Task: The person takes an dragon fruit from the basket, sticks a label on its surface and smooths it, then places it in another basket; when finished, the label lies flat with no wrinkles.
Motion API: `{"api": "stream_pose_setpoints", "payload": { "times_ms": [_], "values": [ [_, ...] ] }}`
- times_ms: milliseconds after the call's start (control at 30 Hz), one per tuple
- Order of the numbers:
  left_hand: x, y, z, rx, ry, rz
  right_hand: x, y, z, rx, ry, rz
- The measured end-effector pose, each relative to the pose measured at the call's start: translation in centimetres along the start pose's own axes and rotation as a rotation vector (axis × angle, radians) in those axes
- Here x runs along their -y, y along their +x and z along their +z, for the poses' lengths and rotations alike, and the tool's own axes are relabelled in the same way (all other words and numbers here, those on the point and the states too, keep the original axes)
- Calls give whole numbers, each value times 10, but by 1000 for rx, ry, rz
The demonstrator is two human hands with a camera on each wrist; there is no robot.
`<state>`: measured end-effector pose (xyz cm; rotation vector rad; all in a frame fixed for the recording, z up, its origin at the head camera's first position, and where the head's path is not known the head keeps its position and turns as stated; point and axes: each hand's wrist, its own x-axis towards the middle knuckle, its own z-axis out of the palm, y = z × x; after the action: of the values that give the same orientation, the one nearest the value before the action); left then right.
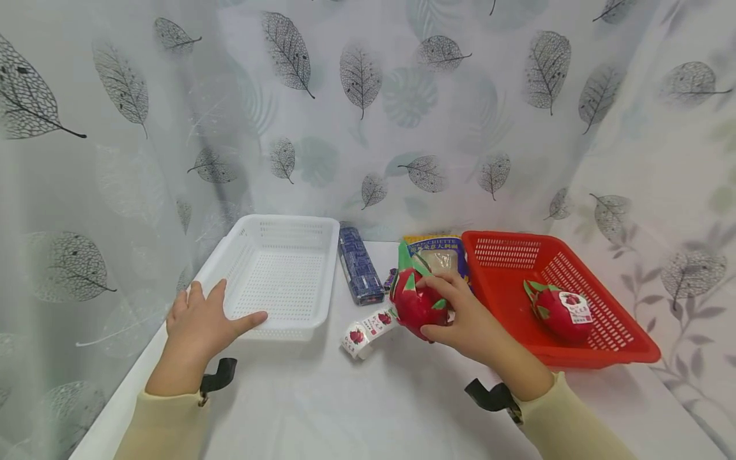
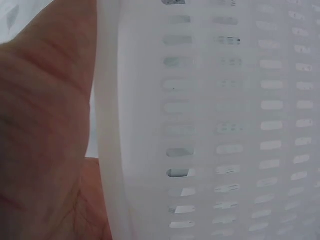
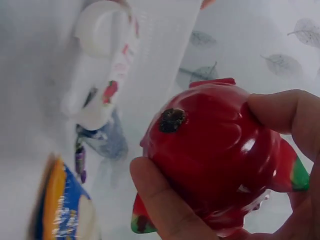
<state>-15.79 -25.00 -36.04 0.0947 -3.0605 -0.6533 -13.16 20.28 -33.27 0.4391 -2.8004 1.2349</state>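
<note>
Head view: a dragon fruit (image 1: 416, 310) is grasped by the right hand (image 1: 471, 326), apparently lifted from the table, to the right of the white basket (image 1: 282, 275). Its sides are held between thumb and spread fingers, probably because so round and glossy a body would be poorly secured by a fingertip pinch; in the right wrist view its dark end spot is left uncovered. Nothing is grasped by the left hand (image 1: 198, 322): its fingers are spread at the white basket's near-left rim, perhaps so that the basket can be steadied. Whether the rim is pressed cannot be told. Just beside that basket's right rim a blue box (image 1: 361, 268) is laid; farther right of it are seen a label roll (image 1: 368, 332), a small packet (image 1: 390, 279) and a bag (image 1: 451, 246). Well to its right, a second, labelled fruit (image 1: 560, 316) is contained in the red basket (image 1: 506, 252), whose walls presumably keep it from being rolled away.
</note>
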Motion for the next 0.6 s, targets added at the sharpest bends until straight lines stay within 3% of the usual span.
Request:
{"api": "stream_pose_setpoints", "payload": {
  "times_ms": [433, 600],
  "values": [
    [1, 0, 1, -5, 11, 6, -26, -16, 9, 137, -22, 195],
    [1, -1, 1, -3, 11, 9, -29, -17, 12, 150, -51, 209]
  ]
}}
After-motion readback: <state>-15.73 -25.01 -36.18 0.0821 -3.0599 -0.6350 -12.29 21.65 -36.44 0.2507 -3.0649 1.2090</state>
